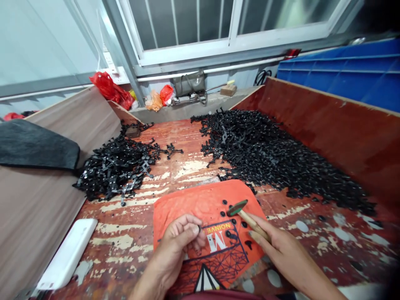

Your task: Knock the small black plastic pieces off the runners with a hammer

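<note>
Your left hand (178, 238) curls loosely over a red cloth (184, 206), thumb and fingertips closed on a small dark piece (199, 228). Your right hand (276, 246) wraps around the wooden handle of a small hammer (251, 222), its green-edged head angled over the cloth's right side, beside a scatter of round black pieces (223, 213). Printed lettering and a dark line pattern show on the fabric beneath your hands. Beyond the cloth, a broad heap of black parts (253, 146) spreads along the right of the worn red tabletop (181, 166); a smaller pile of branched black parts (114, 168) sits to the left. A white oblong object (68, 254) lies near the left board (34, 200). Behind, a blue crate (340, 75) stands at right, near a barred window (187, 21).
</note>
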A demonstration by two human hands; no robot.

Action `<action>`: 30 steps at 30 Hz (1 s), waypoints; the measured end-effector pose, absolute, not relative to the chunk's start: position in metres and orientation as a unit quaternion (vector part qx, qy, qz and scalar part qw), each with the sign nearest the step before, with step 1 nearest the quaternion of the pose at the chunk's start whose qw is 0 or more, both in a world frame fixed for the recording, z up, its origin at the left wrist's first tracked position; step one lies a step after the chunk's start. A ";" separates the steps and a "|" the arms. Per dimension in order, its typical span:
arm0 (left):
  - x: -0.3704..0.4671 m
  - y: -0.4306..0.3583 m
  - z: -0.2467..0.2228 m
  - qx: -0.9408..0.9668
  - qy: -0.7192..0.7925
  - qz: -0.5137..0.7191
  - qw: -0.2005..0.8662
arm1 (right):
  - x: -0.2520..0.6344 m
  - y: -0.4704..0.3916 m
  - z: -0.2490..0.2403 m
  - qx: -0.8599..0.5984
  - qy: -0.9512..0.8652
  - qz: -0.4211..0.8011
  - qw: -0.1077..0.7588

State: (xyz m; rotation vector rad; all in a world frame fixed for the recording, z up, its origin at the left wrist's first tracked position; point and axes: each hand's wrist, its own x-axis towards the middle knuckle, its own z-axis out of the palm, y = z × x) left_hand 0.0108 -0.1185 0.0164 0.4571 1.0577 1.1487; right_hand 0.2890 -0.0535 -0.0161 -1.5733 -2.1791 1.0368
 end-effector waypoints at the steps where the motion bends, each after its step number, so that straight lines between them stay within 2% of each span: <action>1: 0.011 -0.119 0.017 0.201 0.465 0.520 0.687 | 0.290 -0.053 -0.018 -0.540 -0.751 0.357 0.128; 8: 0.006 -0.129 0.030 0.213 0.427 0.570 0.669 | 0.294 -0.047 -0.025 -0.528 -0.761 0.361 0.108; 13: 0.005 -0.143 0.033 0.250 0.339 0.596 0.684 | 0.292 -0.050 -0.021 -0.526 -0.760 0.364 0.116; 16: 0.004 -0.151 0.039 0.306 0.311 0.613 0.659 | 0.290 -0.053 -0.018 -0.538 -0.756 0.355 0.116; 24: -0.004 -0.167 0.061 0.506 0.460 0.564 0.463 | 0.283 -0.056 -0.005 -0.519 -0.761 0.358 0.148; 30: -0.004 -0.171 0.057 0.537 0.492 0.535 0.428 | 0.282 -0.057 -0.004 -0.519 -0.764 0.349 0.161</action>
